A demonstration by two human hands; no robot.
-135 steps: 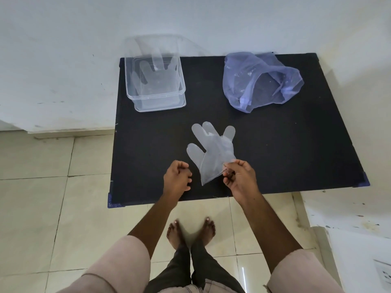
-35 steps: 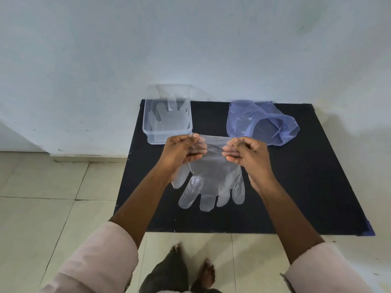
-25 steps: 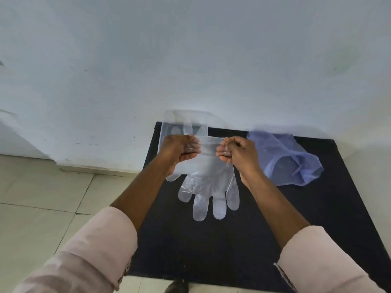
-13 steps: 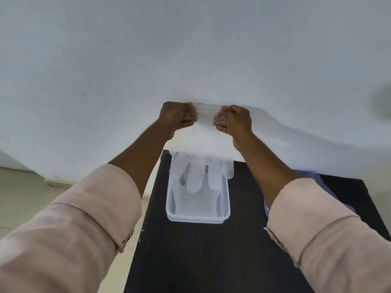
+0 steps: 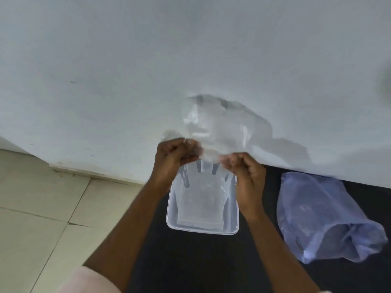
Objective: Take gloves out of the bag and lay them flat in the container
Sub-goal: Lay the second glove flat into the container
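Observation:
A clear plastic glove (image 5: 213, 127) billows up in front of the white wall, blurred. My left hand (image 5: 174, 156) and my right hand (image 5: 246, 172) each pinch its cuff edge, both just above the far end of the clear container (image 5: 202, 228). The container sits on the black table (image 5: 190, 261) against the wall, and at least one clear glove (image 5: 201, 199) lies flat inside it. The bluish plastic bag (image 5: 323, 216) lies crumpled to the right of the container, its mouth toward the near right.
The white wall (image 5: 127, 70) rises directly behind the container. Beige floor tiles (image 5: 38, 208) lie left of the table's edge. Bare black tabletop shows between container and bag and in front of both.
My hands have dropped from high against the wall to just above the container's far end. The glove, which hung fingers-down over the container, now billows upward above my hands.

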